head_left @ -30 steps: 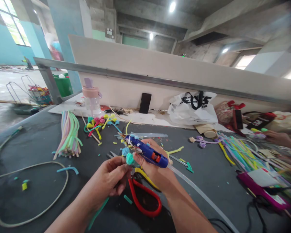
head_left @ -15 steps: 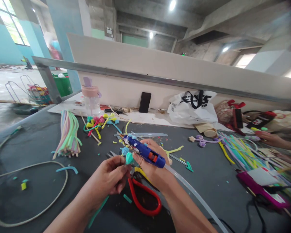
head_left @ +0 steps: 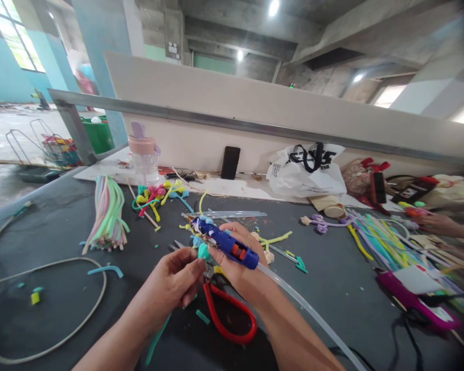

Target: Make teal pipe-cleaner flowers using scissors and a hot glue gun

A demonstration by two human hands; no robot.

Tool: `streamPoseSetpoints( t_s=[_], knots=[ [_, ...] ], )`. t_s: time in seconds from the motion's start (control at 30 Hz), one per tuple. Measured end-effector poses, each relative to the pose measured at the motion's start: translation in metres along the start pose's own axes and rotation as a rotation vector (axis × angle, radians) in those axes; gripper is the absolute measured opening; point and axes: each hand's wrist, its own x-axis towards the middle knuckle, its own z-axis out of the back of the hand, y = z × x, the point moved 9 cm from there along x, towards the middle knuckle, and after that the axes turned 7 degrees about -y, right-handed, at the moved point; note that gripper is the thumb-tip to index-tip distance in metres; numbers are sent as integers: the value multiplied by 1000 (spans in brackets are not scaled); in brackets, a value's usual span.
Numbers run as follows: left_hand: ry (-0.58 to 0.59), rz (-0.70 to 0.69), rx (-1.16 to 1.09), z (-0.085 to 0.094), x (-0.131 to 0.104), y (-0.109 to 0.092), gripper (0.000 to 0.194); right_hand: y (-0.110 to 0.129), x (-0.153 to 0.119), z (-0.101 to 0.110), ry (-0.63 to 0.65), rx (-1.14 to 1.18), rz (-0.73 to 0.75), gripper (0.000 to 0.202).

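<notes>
My left hand pinches a small teal bud-shaped piece between thumb and fingers. A teal fuzzy stem trails below that hand. My right hand is wrapped round a blue hot glue gun, its nozzle pointing left and away, above the far side of the bud. Out of the gun's back runs a long clear glue stick. Its thumb is close to the bud; I cannot tell whether they touch. Beneath my hands lies a cutting tool with red handles, partly hidden.
Pastel pipe cleaners stand bundled at left; more strips lie right. Small colourful twisted pieces sit near a clear bottle. A phone leans at the back. A cable loops left. Another person's hand works far right.
The glue gun and my right hand have shifted slightly left and down, with the nozzle still beyond the teal bud. My left hand keeps its pinch. At far right, the other person's hand has moved slightly.
</notes>
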Motion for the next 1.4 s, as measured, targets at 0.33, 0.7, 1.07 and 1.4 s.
streamPoseSetpoints(
  t_s=[0.33,0.7,1.07,1.4],
  knots=[
    [28,0,3,2,1,3,34,-4,-2,-4,8,12,8,10],
    [17,-25,15,-1,2,-5,31,-5,2,-3,1,115,-86,6],
    [-16,-72,18,1,0,-8,30,-25,-7,-11,125,211,-311,11],
    [-15,-106,50,1,-4,-13,32,-15,-9,-16,103,140,-214,10]
  ],
)
